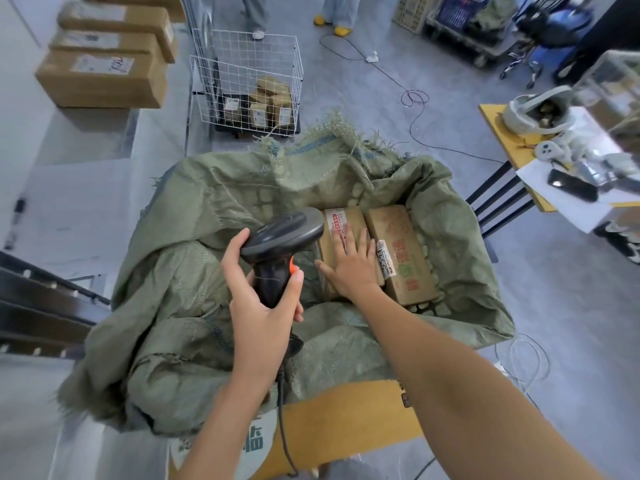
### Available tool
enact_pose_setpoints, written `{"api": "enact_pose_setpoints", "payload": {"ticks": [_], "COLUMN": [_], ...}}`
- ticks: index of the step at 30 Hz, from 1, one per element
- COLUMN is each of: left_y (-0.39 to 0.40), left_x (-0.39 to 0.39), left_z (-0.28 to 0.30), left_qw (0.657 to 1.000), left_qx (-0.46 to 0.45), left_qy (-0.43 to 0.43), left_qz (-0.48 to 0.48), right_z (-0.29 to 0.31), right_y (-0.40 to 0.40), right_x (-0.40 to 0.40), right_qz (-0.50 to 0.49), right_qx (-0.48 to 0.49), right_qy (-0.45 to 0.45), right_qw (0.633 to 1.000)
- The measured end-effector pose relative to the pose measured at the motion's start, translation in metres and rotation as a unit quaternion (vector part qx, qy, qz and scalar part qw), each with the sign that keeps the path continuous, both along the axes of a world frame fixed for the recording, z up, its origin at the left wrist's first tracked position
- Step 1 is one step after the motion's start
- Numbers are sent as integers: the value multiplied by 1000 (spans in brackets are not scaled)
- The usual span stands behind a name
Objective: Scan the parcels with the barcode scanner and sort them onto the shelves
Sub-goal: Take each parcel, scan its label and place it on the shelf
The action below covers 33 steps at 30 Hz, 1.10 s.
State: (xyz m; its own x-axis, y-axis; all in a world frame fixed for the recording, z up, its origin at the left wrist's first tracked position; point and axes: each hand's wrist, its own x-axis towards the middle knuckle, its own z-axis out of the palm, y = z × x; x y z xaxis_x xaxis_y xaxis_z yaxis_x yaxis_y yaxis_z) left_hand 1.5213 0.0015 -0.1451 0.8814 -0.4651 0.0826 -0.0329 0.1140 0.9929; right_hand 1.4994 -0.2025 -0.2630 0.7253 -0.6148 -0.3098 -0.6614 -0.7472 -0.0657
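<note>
Two taped cardboard parcels (374, 251) — right hand (351, 263) flat on one.

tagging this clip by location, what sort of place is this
Most likely a parcel sorting room or small warehouse: labelled cardboard parcels lie in a green woven sack, more fill a wire cage trolley, and the left hand holds a barcode scanner.

Parcel sorting area, warehouse-like — grey concrete floor (381, 109), taped cardboard boxes (104, 77) stacked on a shelf, wire cage cart (249, 81) holding labelled parcels, woven sack (207, 202) of parcels, barcode scanner (280, 237).
</note>
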Motion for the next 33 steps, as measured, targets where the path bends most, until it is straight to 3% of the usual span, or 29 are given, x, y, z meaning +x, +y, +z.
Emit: {"api": "enact_pose_setpoints", "payload": {"ticks": [5,11,20,27,33], "left_y": [5,11,41,72,107], "left_x": [-1,-2,-38,-107,-192], "left_z": [6,11,22,43,51], "left_qw": [1000,999,984,934,876], "left_qx": [-2,8,23,46,95], "left_qy": [2,-21,-55,-93,-91], "left_qz": [11,40,166,340,463], "right_z": [18,52,113,157,169], "right_y": [5,24,64,108,169], "right_x": [3,14,28,-6,-66], "right_qz": [2,52,176,334,462], "right_qx": [20,6,54,69,109], "right_qy": [-27,-175,-267,-343,-344], "right_qw": [999,983,946,875,810]}}
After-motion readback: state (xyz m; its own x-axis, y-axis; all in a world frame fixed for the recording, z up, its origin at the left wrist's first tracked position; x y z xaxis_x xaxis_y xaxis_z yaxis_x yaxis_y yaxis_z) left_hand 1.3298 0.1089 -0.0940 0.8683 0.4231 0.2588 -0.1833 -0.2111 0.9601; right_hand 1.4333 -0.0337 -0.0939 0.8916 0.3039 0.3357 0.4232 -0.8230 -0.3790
